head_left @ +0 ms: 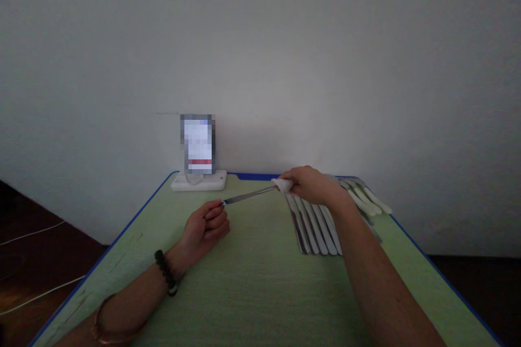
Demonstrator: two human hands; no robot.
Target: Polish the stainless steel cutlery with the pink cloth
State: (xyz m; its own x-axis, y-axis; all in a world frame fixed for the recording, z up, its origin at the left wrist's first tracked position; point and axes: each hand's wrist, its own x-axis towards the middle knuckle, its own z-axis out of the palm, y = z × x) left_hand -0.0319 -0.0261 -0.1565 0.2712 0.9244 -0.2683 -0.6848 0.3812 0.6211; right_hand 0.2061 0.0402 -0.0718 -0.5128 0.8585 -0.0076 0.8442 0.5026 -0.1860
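Note:
A slim metal table knife point(249, 195) is held above the table between my two hands. My left hand point(207, 222) is closed on its near end, which the fingers mostly hide. My right hand point(311, 184) pinches a white cloth or tissue point(283, 185) wrapped around the far end of the same knife. Below the right forearm, several metal table knives point(313, 227) lie side by side in a row, partly covered by the hand and arm. Further right is a group of utensils with pale handles point(368, 200); their metal heads are partly hidden.
At the back left, a phone point(199, 143) with a blurred screen stands upright on a white base point(199, 181). The green table point(252, 293) has a blue edge and meets a grey wall point(260, 54). White cables point(43, 295) run across the dark floor at left.

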